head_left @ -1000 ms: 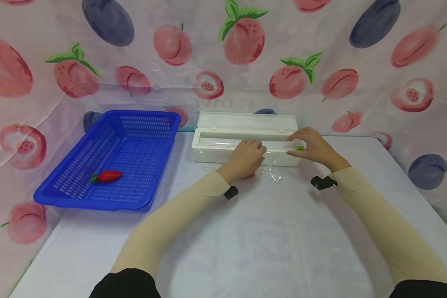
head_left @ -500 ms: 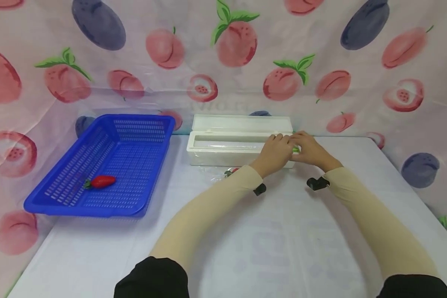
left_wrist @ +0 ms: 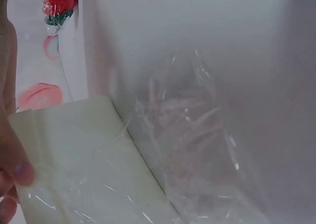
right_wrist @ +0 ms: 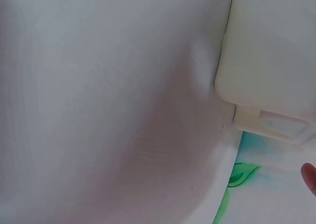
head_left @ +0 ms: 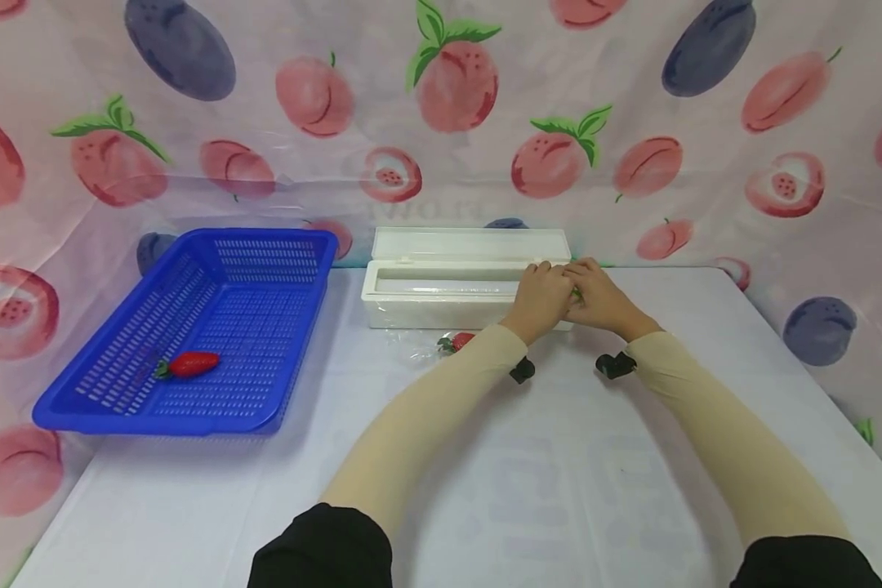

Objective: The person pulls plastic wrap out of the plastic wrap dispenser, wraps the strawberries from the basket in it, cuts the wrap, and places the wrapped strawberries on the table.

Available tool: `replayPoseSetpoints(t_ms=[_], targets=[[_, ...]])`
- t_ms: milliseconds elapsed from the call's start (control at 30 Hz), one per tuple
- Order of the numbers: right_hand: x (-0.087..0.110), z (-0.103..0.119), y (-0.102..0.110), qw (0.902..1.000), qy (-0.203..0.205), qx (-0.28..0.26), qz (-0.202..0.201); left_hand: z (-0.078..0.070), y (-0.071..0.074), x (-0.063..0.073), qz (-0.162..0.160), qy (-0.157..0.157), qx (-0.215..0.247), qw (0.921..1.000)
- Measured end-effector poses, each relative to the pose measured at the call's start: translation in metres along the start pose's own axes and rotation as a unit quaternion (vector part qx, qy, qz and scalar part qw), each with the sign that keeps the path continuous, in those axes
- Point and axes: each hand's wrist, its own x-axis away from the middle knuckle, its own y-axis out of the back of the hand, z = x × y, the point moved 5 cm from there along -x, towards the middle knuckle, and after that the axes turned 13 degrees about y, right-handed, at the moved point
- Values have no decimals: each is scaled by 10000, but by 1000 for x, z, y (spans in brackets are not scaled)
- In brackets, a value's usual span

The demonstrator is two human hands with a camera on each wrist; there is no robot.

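Observation:
A white cling film dispenser (head_left: 441,306) stands with its lid (head_left: 470,243) raised and a roll inside. My left hand (head_left: 540,298) grips its front rim toward the right end, with a thumb (left_wrist: 19,172) on the front face in the left wrist view. Right beside it, my right hand (head_left: 604,298) pinches the green slide cutter (head_left: 576,296), mostly hidden between the hands. Clear film (left_wrist: 187,120) hangs crumpled from the front onto the table. A strawberry (head_left: 454,342) lies in film before the dispenser, partly behind my left sleeve. Only one fingertip (right_wrist: 309,177) shows in the right wrist view.
A blue plastic basket (head_left: 257,408) stands on the left, holding a long red strawberry (head_left: 193,364) with a green top. White cloth (head_left: 529,490) covers the table. A fruit-printed sheet (head_left: 279,147) hangs close behind the dispenser.
My left hand has slid rightward along the dispenser to meet the right hand, uncovering the strawberry in film. The right hand keeps its place at the right end. The view shifts slightly.

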Motion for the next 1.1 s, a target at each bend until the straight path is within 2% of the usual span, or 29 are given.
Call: replayPoseSetpoints(t_ms=[100,433,633,833,1100], targets=[[1,-2,-2,9999,-146,-61,23,1,-1,-2,27,24,130,9999],[3,-2,-5,9983,-393,-418,-35,8,-4,0,208,-316,332,9987],[2,0,-5,9970,-446,-626,-102,15,-7,0,485,-179,423,9978],[1,2,-3,9965,-579,-606,-57,19,-10,-1,727,-117,574,9956],[1,2,-4,9948,-786,-639,96,21,-11,-1,827,-385,459,9948]])
